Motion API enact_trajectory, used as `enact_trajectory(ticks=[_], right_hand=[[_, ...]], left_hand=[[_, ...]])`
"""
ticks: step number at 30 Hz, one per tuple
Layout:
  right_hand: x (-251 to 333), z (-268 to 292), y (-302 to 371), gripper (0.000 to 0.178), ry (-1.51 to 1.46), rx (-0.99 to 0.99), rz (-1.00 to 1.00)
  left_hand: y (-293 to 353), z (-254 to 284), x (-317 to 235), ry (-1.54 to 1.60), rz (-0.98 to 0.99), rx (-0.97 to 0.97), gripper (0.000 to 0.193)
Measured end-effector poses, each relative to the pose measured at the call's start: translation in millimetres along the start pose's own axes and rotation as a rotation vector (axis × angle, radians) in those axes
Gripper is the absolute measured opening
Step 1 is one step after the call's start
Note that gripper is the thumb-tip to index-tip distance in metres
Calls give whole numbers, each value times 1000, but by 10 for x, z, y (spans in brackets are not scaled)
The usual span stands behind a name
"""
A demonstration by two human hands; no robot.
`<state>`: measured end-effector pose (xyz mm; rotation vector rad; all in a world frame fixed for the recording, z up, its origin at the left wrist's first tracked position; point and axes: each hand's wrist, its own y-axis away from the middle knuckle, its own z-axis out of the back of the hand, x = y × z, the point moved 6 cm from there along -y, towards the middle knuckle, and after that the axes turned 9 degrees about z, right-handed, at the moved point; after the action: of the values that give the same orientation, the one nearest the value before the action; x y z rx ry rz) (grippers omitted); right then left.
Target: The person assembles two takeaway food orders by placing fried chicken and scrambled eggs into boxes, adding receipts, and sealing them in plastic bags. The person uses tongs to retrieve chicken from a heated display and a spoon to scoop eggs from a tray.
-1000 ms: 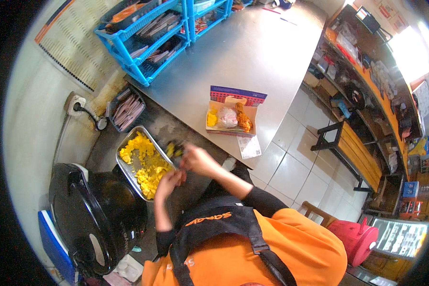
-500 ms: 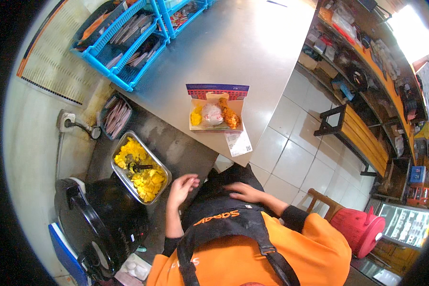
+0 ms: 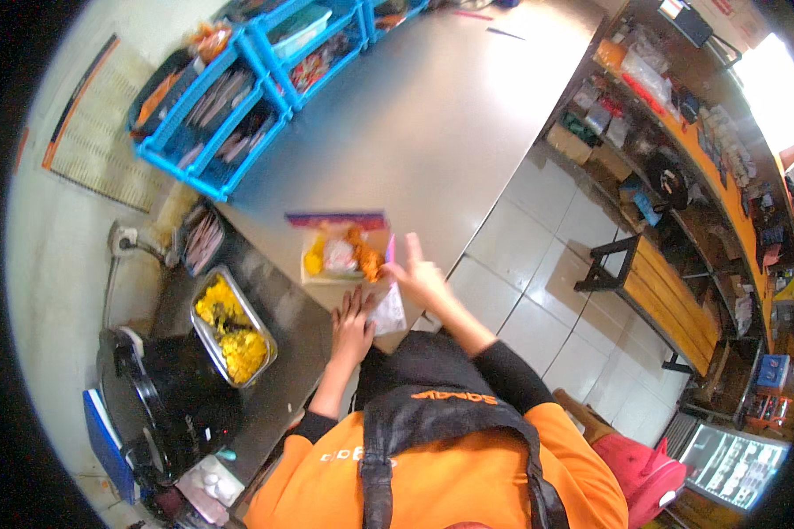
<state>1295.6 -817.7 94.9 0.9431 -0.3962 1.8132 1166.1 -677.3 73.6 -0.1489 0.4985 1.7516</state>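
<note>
Black-sleeved right hand (image 3: 417, 276): thumb and forefinger wide apart, beside the meal box (image 3: 316, 280); whether they touch, I cannot tell.
Left hand (image 3: 353, 327): fingers parted, at the box's front edge, seemingly bracketing it.
Purple lid (image 3: 335, 219): raised behind the box, leaving the fried chicken (image 3: 372, 265) exposed.
White slip (image 3: 390, 315): before the box, likely paired with it.
Metal tray (image 3: 250, 306): left of the box, presumably within reach.

Two hands (image 3: 353, 333) (image 3: 423, 280), one meal box (image 3: 335, 218), one bench (image 3: 657, 295).

A grey table (image 3: 415, 132) bears a food box (image 3: 340, 222), paper slip (image 3: 389, 316) and blue racks (image 3: 185, 176).
</note>
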Motion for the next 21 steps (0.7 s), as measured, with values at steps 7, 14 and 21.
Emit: enact_trajectory(ticks=[7, 14, 21], right_hand=[[-204, 79, -636, 60, -66, 108, 109], [-944, 1238, -1554, 34, 25, -10, 165], [-1547, 2645, -3248, 29, 185, 61, 380]], left_hand=[[-245, 3, -295, -62, 80, 46, 63], [-1257, -141, -1086, -19, 69, -27, 64], [-3018, -258, -2238, -21, 58, -43, 73]])
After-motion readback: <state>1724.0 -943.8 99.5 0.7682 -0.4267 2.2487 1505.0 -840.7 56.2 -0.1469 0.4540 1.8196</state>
